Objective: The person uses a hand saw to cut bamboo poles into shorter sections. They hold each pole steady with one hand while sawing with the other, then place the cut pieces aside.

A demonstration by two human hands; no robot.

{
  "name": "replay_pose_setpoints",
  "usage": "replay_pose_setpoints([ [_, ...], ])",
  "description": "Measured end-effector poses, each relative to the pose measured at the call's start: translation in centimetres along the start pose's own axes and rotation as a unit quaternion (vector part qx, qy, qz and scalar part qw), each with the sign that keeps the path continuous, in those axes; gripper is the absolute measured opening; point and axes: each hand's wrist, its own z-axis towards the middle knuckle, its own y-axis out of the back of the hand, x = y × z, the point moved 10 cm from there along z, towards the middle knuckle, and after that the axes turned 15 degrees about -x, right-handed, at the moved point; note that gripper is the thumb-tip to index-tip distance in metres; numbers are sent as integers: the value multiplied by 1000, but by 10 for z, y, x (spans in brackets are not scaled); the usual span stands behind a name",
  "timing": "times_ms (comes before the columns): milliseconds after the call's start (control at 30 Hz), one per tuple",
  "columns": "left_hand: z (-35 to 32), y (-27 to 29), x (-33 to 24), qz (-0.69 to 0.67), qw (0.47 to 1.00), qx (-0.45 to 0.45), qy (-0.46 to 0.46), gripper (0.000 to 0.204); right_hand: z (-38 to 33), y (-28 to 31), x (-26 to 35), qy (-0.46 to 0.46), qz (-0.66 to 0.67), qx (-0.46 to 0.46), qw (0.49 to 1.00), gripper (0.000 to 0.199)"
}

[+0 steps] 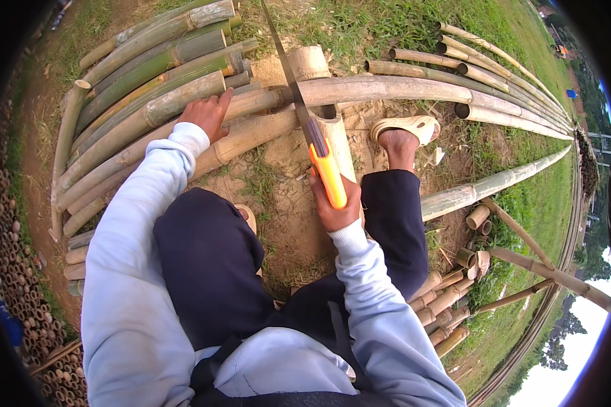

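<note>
My right hand [335,211] is closed around the orange handle [329,178] of a hand saw. Its long dark blade [290,71] crosses a long bamboo pole [380,88]; whether the teeth have cut in cannot be made out. Under the pole, close to the blade, lies a short, thick bamboo support [310,62]. Left of the saw, my left hand [207,117] presses down on the same pole, fingers curled over it. Just below runs another bamboo pole [251,136].
Cut bamboo lengths [163,54] lie side by side at the left. Long poles [489,64] stretch away at the right. My sandalled foot [406,132] stands near the support. Short bamboo pieces [445,308] are piled at lower right, many cut ends [13,271] at far left.
</note>
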Motion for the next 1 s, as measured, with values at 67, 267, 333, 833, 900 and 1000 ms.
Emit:
replay_pose_setpoints([
  [67,-1,3,7,0,1000,-3,0,96,20,-20,13,21,32,3,999,25],
  [267,-11,-5,17,16,1000,-7,11,95,-115,65,-2,-109,-37,54,992,16],
  [333,-12,-7,15,7,1000,-21,10,96,-143,94,22,-48,-71,39,996,21],
  [833,-12,-11,15,35,999,-35,-4,103,-125,81,6,-88,-50,31,994,15],
  [900,-13,-6,17,44,998,-51,1,104,-148,101,25,-65,-87,65,992,23],
  [1000,-11,-3,9,46,999,-30,3,104,-103,70,11,-17,-50,17,998,10],
])
